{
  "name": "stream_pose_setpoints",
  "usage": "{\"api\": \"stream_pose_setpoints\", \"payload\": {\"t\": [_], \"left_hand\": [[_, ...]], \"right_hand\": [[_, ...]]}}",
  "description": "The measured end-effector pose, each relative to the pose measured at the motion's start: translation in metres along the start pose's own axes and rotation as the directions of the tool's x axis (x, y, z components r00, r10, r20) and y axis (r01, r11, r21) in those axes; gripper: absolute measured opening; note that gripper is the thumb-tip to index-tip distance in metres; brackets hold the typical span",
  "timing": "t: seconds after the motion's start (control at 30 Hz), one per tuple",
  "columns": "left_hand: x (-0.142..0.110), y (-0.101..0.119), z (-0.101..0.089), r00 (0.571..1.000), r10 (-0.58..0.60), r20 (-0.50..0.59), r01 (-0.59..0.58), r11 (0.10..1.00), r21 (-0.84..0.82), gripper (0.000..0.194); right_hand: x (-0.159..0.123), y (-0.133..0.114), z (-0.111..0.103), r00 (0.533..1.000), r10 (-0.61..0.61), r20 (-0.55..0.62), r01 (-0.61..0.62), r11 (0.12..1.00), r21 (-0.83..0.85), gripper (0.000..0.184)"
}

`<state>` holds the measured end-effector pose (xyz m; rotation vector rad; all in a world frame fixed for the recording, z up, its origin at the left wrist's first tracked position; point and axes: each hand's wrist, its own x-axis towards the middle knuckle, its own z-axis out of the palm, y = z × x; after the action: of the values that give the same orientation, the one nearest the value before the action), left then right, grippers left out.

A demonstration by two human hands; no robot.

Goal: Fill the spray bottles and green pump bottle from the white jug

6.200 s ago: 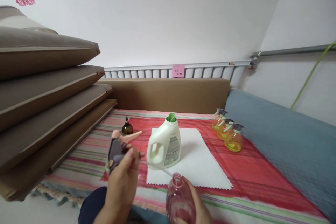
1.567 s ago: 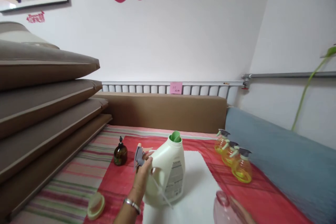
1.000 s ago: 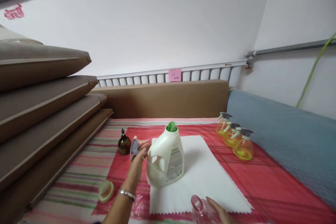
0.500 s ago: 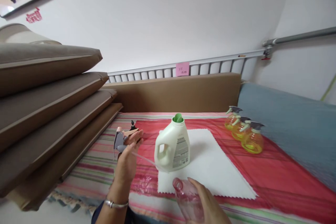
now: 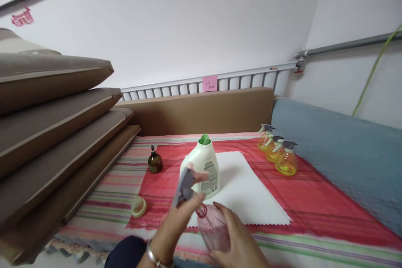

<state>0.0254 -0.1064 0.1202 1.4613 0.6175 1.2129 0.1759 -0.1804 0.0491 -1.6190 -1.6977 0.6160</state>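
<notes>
Pink, see-through plastic forms the bottle (image 5: 216,231) grasped in a person's right hand (image 5: 240,240), its neck tilted toward the left hand (image 5: 182,217) at the near edge of a white cloth (image 5: 243,194). Gripped in that left hand, a grey spray head (image 5: 184,185), blurred, is just beside the bottle's neck, in front of a white jug (image 5: 201,155). Three sprayers (image 5: 272,152) containing yellow liquid stand in a row at right on red cloth (image 5: 317,201).
</notes>
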Motion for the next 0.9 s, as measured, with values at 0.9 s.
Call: {"api": "stream_pose_setpoints", "payload": {"t": [0.9], "left_hand": [[-0.015,-0.021,0.011,0.958,-0.278,-0.07,0.239,0.908,-0.344,0.033]], "right_hand": [[-0.008,-0.012,0.002,0.989,0.094,-0.113,-0.074,0.982,0.173,0.072]]}}
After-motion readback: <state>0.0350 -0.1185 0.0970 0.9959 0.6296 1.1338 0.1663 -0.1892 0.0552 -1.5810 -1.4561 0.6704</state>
